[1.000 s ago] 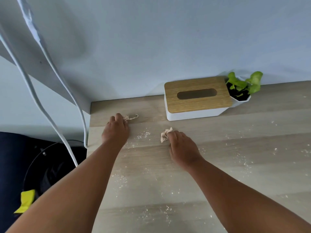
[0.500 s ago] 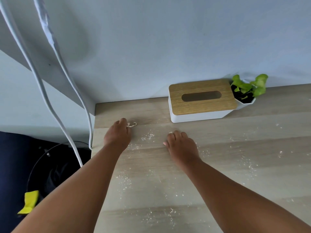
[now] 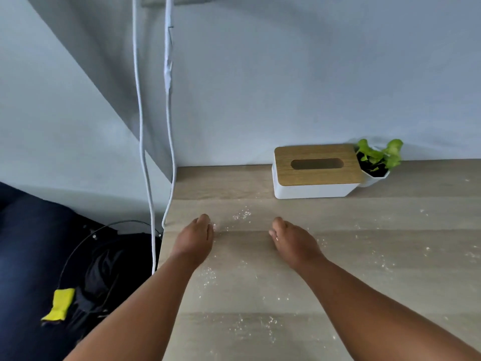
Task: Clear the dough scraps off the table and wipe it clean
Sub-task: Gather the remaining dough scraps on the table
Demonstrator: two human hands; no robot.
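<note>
Head view | both scraps visible a second ago now hidden inside my curled hands, left hand point(image 3: 194, 237) near worktop point(image 3: 390, 282) left edge, right hand point(image 3: 291, 239) beside | flour specks point(image 3: 242, 214) remain | next: bin scraps, then wipe.

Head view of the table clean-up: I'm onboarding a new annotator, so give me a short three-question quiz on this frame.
1. True or false: the tissue box stands at the back of the table, against the wall.
2. What stands just right of the tissue box? A) a mug B) a small potted plant C) a roll of tape
3. Fill in: white ____ specks lie on the table between the left hand and the right hand.

Key: 1 true; 2 B; 3 flour.
</note>
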